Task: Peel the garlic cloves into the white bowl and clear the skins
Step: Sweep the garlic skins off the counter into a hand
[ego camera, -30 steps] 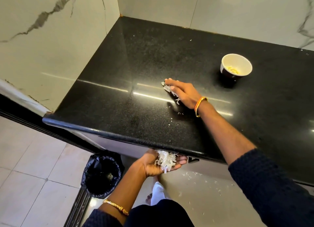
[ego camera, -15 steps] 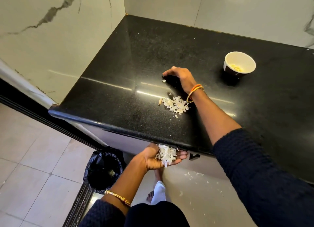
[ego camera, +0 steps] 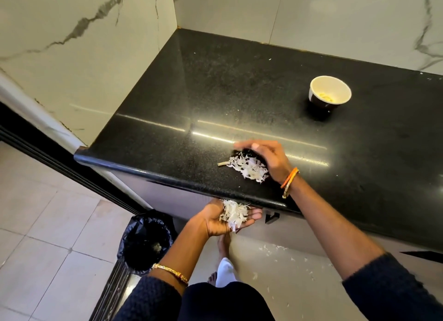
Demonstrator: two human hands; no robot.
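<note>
**Sweeping the last skins off the edge**

Black speckled stone forms the desk point(ego camera: 167, 109), set into a corner of pale veined wall tile, with beige floor tiles below. The white bowl point(ego camera: 330, 90) stands well back from the edge, apart from both hands, with a few peeled cloves point(ego camera: 325, 97) in its bottom. A loose heap of skins point(ego camera: 248, 167) lies near the front lip, a dry stem end poking out on its left. The right hand point(ego camera: 268, 160) curves over the heap, its fingers point(ego camera: 244, 144) blurred, loosely bent and raking rather than gripping anything. The left hand point(ego camera: 221, 218) waits cupped, palm up, just under the lip, fingers relaxed around a second clump of skins point(ego camera: 233, 212) resting in the palm.

To do this well, I judge the raking hand should stay flat against the stone and draw the heap straight toward the cupped palm, which should press close under the lip so nothing slips past; flakes point(ego camera: 271, 248) already dot the floor. The lined bin point(ego camera: 146, 241) stands near, to the left, for emptying.

No brand, label or writing is readable anywhere.
</note>
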